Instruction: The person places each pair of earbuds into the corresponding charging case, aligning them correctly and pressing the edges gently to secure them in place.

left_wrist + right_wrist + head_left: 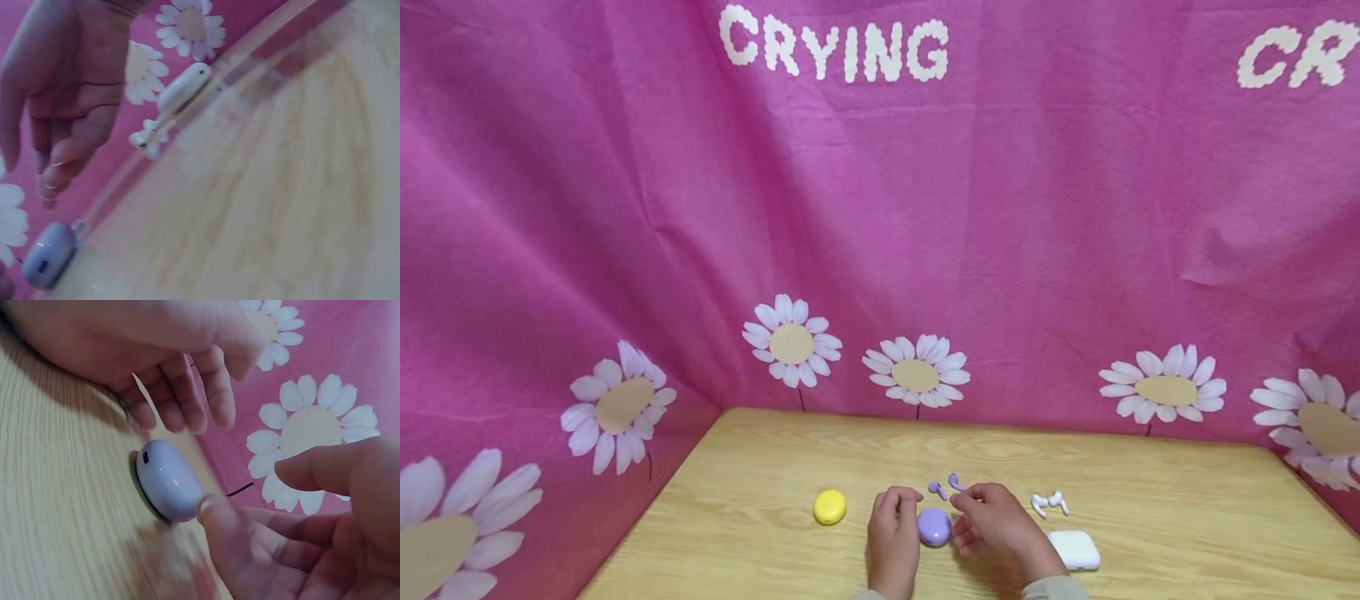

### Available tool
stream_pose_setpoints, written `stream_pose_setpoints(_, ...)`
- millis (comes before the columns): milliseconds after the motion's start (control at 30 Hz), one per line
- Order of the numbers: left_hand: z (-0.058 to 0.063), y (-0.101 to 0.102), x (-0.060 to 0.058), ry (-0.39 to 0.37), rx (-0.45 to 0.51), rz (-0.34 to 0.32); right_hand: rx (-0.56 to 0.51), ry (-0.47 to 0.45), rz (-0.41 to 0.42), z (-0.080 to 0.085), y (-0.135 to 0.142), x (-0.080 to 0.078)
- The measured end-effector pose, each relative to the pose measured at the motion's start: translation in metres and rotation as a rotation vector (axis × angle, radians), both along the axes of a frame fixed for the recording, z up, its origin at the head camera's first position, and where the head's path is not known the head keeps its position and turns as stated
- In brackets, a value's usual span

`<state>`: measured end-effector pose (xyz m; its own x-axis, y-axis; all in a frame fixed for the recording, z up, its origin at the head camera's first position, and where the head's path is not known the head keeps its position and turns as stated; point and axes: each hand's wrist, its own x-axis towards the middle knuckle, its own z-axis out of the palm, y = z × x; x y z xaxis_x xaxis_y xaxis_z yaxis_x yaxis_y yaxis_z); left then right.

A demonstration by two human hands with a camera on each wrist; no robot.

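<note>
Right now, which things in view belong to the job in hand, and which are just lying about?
Belong to the job, most likely:
purple case, between left hand and right hand
two purple earbuds, just beyond that case

Just lying about, apparently:
yellow case
two white earbuds
white case

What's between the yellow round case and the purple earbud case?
In the head view, the left hand is between the yellow round case and the purple earbud case.

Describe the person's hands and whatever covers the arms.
The left hand and right hand are bare, with no gloves. Pale greyish sleeves show at the wrists in the head view; no markings are visible on them.
</note>
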<state>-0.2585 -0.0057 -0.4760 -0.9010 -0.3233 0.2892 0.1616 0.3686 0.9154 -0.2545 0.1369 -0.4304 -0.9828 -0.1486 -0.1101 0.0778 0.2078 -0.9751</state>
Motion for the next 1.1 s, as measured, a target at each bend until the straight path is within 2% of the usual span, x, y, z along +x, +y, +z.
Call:
stream_pose_setpoints(100,0.001,-0.001,0.003,-0.014,-0.005,-0.001,0.001,-0.006,-0.003,-0.003,0.002,0.000)
stream_pose_setpoints(300,-0.006,-0.005,0.006,0.021,-0.079,-0.016,0.016,-0.027,0.026,-0.012,-0.002,0.003)
stream_pose_setpoints(467,-0.011,-0.006,0.008,0.031,-0.127,-0.058,0.048,-0.022,-0.023,-0.015,-0.006,0.005)
stream_pose_setpoints(567,-0.012,-0.006,0.007,0.008,-0.145,-0.067,0.071,-0.028,-0.047,-0.015,-0.008,0.005)
stream_pose_setpoints(900,-0.007,-0.007,0.009,-0.029,-0.174,-0.099,0.153,-0.028,-0.064,-0.016,-0.013,0.003)
stream_pose_setpoints(1100,-0.006,-0.002,0.005,-0.026,-0.201,-0.098,0.147,-0.024,-0.091,-0.017,-0.012,-0.002)
